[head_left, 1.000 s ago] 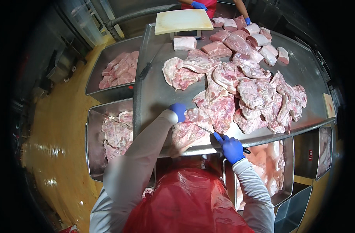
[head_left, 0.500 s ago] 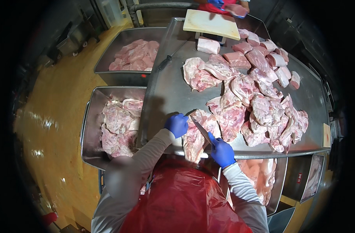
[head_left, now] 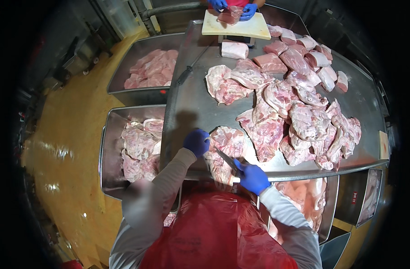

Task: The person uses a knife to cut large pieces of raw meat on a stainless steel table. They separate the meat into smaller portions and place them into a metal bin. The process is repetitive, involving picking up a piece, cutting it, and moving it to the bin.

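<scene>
A piece of raw meat (head_left: 229, 140) with pale fat lies at the near edge of the metal table (head_left: 180, 121), its lower end reaching the rim. My left hand (head_left: 196, 142), in a blue glove, is closed at the meat's left edge and appears to pinch a bit of it; the fingertips are partly hidden. In my right hand (head_left: 253, 177), also blue-gloved, is a knife (head_left: 226, 158), its blade angled up and left over the meat. Just right of it lies another flat raw piece (head_left: 263, 134), part of a larger pile (head_left: 309, 123).
Metal bins (head_left: 107, 148) of meat stand left of the table, and another bin (head_left: 329, 210) sits below its near edge. At the far end a co-worker's gloved hands (head_left: 248, 12) hold meat over a white cutting board (head_left: 236, 25). A dark-handled tool (head_left: 184, 75) lies near the left rim.
The view has shifted slightly. My left hand has moved down and left along the meat's edge; the knife has drawn a little nearer me. The co-worker's meat is now over the board.
</scene>
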`<act>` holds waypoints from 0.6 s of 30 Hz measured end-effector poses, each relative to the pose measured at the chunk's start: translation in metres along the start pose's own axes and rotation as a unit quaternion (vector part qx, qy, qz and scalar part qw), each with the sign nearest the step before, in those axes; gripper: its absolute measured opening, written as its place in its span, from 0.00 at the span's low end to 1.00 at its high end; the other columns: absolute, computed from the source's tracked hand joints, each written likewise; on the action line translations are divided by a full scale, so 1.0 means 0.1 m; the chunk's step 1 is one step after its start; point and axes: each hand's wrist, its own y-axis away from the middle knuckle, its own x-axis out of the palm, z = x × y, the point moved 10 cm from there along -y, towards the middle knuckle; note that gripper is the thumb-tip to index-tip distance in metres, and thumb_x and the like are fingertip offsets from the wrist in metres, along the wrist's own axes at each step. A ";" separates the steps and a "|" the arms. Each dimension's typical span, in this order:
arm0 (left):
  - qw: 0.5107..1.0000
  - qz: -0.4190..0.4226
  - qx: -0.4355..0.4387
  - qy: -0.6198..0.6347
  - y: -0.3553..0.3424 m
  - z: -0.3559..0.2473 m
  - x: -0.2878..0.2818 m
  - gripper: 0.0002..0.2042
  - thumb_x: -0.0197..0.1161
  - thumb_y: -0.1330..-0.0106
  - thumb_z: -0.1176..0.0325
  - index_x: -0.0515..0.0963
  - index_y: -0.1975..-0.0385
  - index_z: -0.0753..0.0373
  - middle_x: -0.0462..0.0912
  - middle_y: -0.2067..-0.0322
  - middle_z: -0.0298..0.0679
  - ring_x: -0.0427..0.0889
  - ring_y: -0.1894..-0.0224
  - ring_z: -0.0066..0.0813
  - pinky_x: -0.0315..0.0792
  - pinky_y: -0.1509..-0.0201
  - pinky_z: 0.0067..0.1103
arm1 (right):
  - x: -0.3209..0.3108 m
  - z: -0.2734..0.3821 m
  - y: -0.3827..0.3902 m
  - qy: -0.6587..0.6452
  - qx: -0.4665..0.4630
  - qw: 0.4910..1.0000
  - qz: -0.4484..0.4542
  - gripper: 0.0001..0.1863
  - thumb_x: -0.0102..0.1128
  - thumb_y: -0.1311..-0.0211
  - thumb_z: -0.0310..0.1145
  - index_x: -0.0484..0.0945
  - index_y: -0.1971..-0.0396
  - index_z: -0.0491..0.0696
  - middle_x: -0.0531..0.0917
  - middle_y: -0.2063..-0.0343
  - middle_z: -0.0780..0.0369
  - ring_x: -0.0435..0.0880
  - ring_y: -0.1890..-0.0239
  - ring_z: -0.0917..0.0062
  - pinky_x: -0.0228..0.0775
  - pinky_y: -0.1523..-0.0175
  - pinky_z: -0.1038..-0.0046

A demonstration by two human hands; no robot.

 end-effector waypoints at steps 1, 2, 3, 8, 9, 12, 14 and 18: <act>0.998 -0.003 -0.027 0.053 0.03 0.09 -0.02 0.06 0.67 0.46 0.68 0.85 0.73 0.63 0.84 0.71 0.50 0.84 0.65 0.52 0.79 0.57 0.41 | -0.07 -0.07 0.19 0.018 0.020 1.000 0.004 0.22 0.58 0.27 0.37 0.77 0.35 0.55 0.86 0.64 0.47 0.87 0.63 0.49 0.78 0.58 0.53; 0.993 -0.009 -0.052 0.105 0.04 0.16 -0.05 0.06 0.68 0.47 0.68 0.86 0.73 0.62 0.84 0.70 0.50 0.84 0.65 0.52 0.79 0.57 0.41 | -0.03 -0.25 0.30 -0.044 0.046 0.998 0.009 0.22 0.58 0.28 0.36 0.79 0.36 0.56 0.86 0.64 0.47 0.87 0.64 0.48 0.78 0.58 0.53; 0.984 -0.014 -0.079 0.157 0.06 0.22 -0.08 0.06 0.69 0.47 0.67 0.86 0.73 0.62 0.84 0.70 0.50 0.84 0.65 0.52 0.79 0.57 0.41 | -0.12 -0.20 0.32 -0.031 0.031 0.999 -0.026 0.24 0.58 0.30 0.34 0.78 0.35 0.58 0.86 0.64 0.48 0.87 0.64 0.50 0.78 0.58 0.53; 0.996 0.006 0.031 0.078 -0.02 -0.09 -0.24 0.08 0.70 0.48 0.65 0.86 0.72 0.62 0.84 0.70 0.49 0.84 0.63 0.52 0.79 0.55 0.40 | -0.13 0.10 -0.21 -0.031 0.010 0.998 -0.054 0.26 0.60 0.34 0.31 0.78 0.35 0.56 0.86 0.64 0.48 0.87 0.63 0.52 0.78 0.58 0.54; 0.997 0.010 0.055 0.059 -0.06 -0.19 -0.27 0.08 0.70 0.48 0.65 0.86 0.73 0.62 0.84 0.70 0.49 0.84 0.63 0.52 0.79 0.54 0.39 | -0.05 0.11 -0.39 -0.055 -0.022 0.995 -0.080 0.25 0.61 0.33 0.32 0.79 0.36 0.54 0.86 0.64 0.48 0.87 0.63 0.53 0.78 0.58 0.55; 0.998 0.040 0.033 0.021 -0.12 -0.18 -0.19 0.07 0.70 0.48 0.65 0.86 0.73 0.61 0.84 0.69 0.50 0.84 0.63 0.53 0.79 0.55 0.40 | 0.24 -0.01 -0.94 -0.221 -0.004 0.972 -0.075 0.22 0.62 0.31 0.33 0.81 0.38 0.52 0.87 0.70 0.55 0.85 0.72 0.66 0.77 0.64 0.63; 0.999 0.048 0.013 0.022 -0.19 -0.18 -0.18 0.06 0.69 0.49 0.65 0.85 0.76 0.61 0.85 0.70 0.50 0.84 0.65 0.54 0.79 0.57 0.41 | 0.36 -0.13 -0.96 -0.308 0.044 0.950 -0.033 0.20 0.62 0.30 0.33 0.82 0.39 0.51 0.86 0.72 0.60 0.82 0.75 0.75 0.76 0.66 0.69; 0.998 0.061 0.009 0.032 -0.18 -0.19 -0.19 0.06 0.69 0.50 0.65 0.84 0.80 0.60 0.85 0.72 0.49 0.84 0.67 0.54 0.79 0.60 0.42 | 0.32 -0.11 -0.40 -0.483 0.161 0.855 0.095 0.18 0.61 0.29 0.29 0.84 0.42 0.50 0.80 0.75 0.67 0.74 0.79 0.86 0.64 0.75 0.79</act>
